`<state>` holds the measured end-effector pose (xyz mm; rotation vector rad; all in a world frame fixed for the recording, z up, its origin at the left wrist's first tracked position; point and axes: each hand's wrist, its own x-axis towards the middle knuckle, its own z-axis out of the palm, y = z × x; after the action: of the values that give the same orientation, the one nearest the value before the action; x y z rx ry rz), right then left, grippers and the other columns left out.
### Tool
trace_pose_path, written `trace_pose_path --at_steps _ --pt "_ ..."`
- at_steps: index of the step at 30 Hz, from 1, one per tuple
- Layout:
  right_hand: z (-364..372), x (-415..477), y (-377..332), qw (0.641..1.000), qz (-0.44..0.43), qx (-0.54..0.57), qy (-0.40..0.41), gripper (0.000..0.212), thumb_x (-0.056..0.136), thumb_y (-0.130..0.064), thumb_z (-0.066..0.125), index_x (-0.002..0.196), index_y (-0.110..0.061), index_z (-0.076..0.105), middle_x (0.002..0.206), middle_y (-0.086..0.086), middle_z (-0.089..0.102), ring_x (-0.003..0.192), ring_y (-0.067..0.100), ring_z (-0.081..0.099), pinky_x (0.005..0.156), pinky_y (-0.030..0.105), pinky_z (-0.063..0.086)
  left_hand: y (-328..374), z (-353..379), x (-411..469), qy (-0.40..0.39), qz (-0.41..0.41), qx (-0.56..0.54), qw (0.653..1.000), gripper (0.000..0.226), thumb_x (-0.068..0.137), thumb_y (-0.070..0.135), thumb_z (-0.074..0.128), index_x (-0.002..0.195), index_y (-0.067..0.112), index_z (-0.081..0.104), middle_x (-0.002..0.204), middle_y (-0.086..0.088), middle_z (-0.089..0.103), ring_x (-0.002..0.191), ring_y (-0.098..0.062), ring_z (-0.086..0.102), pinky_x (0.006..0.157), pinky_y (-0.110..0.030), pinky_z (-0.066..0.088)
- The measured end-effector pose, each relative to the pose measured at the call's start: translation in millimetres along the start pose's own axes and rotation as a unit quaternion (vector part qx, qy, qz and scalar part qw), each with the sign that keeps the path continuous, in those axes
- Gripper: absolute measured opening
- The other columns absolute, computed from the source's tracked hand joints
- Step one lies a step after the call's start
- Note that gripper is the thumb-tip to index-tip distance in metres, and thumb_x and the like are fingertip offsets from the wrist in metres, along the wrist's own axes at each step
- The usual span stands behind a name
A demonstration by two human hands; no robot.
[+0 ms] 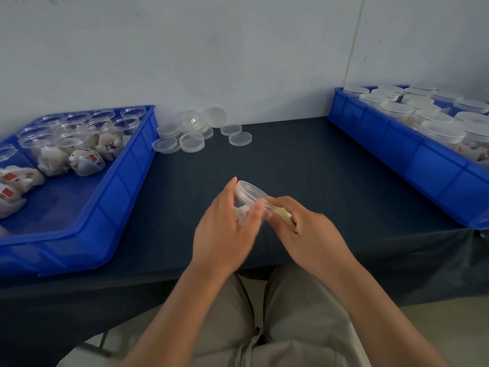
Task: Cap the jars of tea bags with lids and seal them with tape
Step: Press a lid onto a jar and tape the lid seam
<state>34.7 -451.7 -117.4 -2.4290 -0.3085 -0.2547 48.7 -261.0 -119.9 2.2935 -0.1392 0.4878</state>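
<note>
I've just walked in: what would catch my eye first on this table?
Two bare hands at the table's middle: the left hand grips a clear jar while the right hand pinches what looks like tape at its lid. Bright blue trays flank them, the left tray holding open jars of tea bags, the right tray capped ones.

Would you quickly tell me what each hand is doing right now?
Left hand: grips the capped jar.
Right hand: pinches yellowish tape against the jar.

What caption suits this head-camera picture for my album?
Left hand grips a lidded jar; right hand, holding yellowish tape, touches its rim.
</note>
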Motion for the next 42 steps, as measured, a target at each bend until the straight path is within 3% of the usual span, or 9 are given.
trace_pose_path --at_steps 7,11,14,20,24,28,33,38,42 --pt "0 3 1 0.998 -0.014 0.047 -0.042 0.052 0.099 -0.072 0.045 0.147 -0.052 0.041 0.081 -0.045 0.057 0.073 -0.013 0.06 0.059 0.01 0.045 -3 -4 15 -0.001 -0.041 0.003 0.999 0.083 0.076 0.099 0.042 0.141 0.048 0.047 0.116 0.027 0.067 0.103 0.006 0.063 0.08 -0.024 0.054" --pt "-8 6 10 0.997 -0.032 0.054 -0.053 0.059 0.094 -0.078 0.048 0.148 -0.059 0.033 0.082 -0.017 0.066 0.067 0.005 0.063 0.054 0.017 0.044 -14 -14 32 -0.062 -0.046 -0.073 0.994 0.056 0.083 0.086 0.046 0.128 0.053 0.058 0.111 0.035 0.068 0.103 0.013 0.063 0.075 -0.016 0.048" --pt "-9 9 15 0.996 -0.044 0.049 -0.064 0.049 0.1 -0.075 0.041 0.147 -0.063 0.035 0.075 -0.001 0.062 0.061 0.013 0.059 0.052 0.024 0.045 -21 -22 34 -0.135 -0.026 -0.183 0.973 0.035 0.094 0.076 0.043 0.112 0.057 0.066 0.111 0.023 0.073 0.101 0.0 0.071 0.075 -0.015 0.054" --pt "1 9 12 0.997 -0.049 0.047 -0.044 0.047 0.102 -0.073 0.039 0.146 -0.056 0.042 0.081 -0.027 0.063 0.063 0.005 0.061 0.054 0.015 0.044 -28 -28 34 -0.222 -0.073 -0.272 0.933 0.038 0.092 0.077 0.039 0.108 0.062 0.07 0.116 0.012 0.076 0.107 -0.012 0.074 0.083 -0.021 0.059" --pt "3 5 6 0.999 -0.031 0.037 -0.003 0.045 0.1 -0.072 0.04 0.14 -0.052 0.047 0.074 -0.029 0.06 0.061 0.002 0.059 0.053 0.015 0.043 -26 -26 36 -0.21 -0.046 -0.224 0.95 0.06 0.09 0.079 0.037 0.141 0.051 0.049 0.124 0.022 0.068 0.112 -0.004 0.07 0.088 -0.021 0.057" --pt "1 0 -1 1.0 -0.015 0.015 0.008 0.044 0.101 -0.069 0.042 0.139 -0.048 0.05 0.075 -0.032 0.06 0.064 -0.001 0.06 0.054 0.016 0.043 -18 -22 25 -0.048 -0.008 -0.135 0.99 0.049 0.088 0.084 0.043 0.128 0.057 0.05 0.116 0.038 0.064 0.107 0.01 0.066 0.076 -0.011 0.054" --pt "2 -5 -6 1.0 -0.009 0.005 0.01 0.053 0.098 -0.068 0.039 0.143 -0.044 0.051 0.072 -0.032 0.061 0.069 -0.009 0.061 0.053 0.015 0.044 -1 -5 -3 -0.007 0.014 -0.011 1.0 0.099 0.067 0.107 0.036 0.148 0.049 0.034 0.121 0.038 0.053 0.106 0.012 0.056 0.079 -0.009 0.041" --pt "1 0 -4 0.999 -0.019 0.027 -0.036 0.058 0.1 -0.072 0.04 0.153 -0.047 0.04 0.079 -0.049 0.053 0.07 -0.014 0.058 0.056 0.013 0.044 -6 -6 10 0.012 -0.026 -0.025 0.999 0.082 0.073 0.101 0.042 0.138 0.051 0.042 0.108 0.031 0.065 0.098 0.009 0.065 0.08 -0.024 0.057" --pt "-6 4 8 0.998 -0.019 0.014 -0.058 0.065 0.097 -0.078 0.039 0.155 -0.052 0.028 0.075 -0.015 0.064 0.063 0.007 0.063 0.05 0.024 0.043 -21 -15 27 -0.067 -0.035 -0.099 0.992 0.049 0.087 0.084 0.047 0.128 0.058 0.052 0.114 0.038 0.065 0.104 0.013 0.065 0.081 -0.023 0.055"
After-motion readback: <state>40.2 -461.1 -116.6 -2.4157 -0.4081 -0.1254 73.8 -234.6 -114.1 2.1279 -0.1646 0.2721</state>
